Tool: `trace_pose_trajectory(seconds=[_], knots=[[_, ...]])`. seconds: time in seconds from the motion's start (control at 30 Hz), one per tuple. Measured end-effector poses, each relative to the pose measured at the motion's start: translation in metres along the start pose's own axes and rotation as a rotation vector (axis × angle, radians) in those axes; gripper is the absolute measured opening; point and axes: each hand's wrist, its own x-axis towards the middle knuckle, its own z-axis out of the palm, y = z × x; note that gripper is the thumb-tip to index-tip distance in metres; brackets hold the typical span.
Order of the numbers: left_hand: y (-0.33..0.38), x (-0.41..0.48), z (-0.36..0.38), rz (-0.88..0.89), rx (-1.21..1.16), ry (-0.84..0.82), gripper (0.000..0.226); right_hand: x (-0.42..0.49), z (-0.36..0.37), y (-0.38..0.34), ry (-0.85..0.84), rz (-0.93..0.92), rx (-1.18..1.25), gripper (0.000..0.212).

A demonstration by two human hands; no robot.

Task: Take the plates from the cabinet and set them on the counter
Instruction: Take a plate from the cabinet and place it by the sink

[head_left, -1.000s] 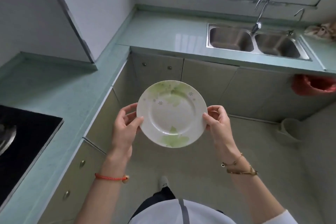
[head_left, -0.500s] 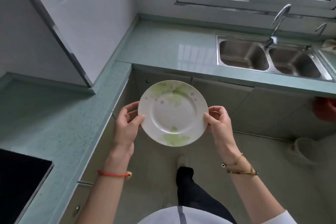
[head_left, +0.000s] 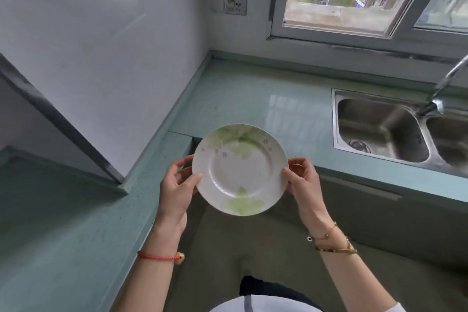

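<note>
1. Two hands carry one thing. Your left hand (head_left: 177, 185) and right hand (head_left: 304, 185) each pinch an opposite side of the white round ceramic plate (head_left: 240, 172) with pale green leaf prints, thumb on the upper face of the rim and fingers curled behind it.
2. That two-sided hold looks chosen for balance. Glazed ceramic is slick, and a grip at both ends of its width stops it tipping either way.
3. The plate hangs in the air over the floor, just on the near side of the inner corner of the L-shaped pale green glossy stone bench (head_left: 253, 99). It touches nothing but your hands, and its face tilts toward you, far rim higher than near rim.
4. I judge you to be mid-carry, with the setting-down not yet done. The nearest landing place is the stretch of bench beyond the plate, between the corner and the double-bowl steel sink (head_left: 379, 129) on the right.
5. To set it down, level the plate first and let its foot touch before your fingers slide out. The likely snags are fingers trapped beneath it and the rim knocking the bench's near edge.
6. The curved chrome tap (head_left: 445, 83) and the white wall socket (head_left: 235, 6) stand well apart from that path.
7. Your red cord bracelet (head_left: 157, 256) and gold chain bracelets (head_left: 334, 248) sit back on the wrists, away from the rim, so they should not catch.
</note>
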Motion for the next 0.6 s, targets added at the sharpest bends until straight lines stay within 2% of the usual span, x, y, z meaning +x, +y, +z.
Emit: trace_pose_trajectory(seconds=[0.23,0.6], knots=[[0.017,0.105,0.04,-0.029,0.038,0.027,0.041,0.113,0.034,-0.029,-0.032,0.026,-0.047,0.016],[0.034,0.283,0.077,-0.064,0.078,-0.071,0.047,0.257,0.096,-0.049,0.023,0.026,-0.129,0.017]])
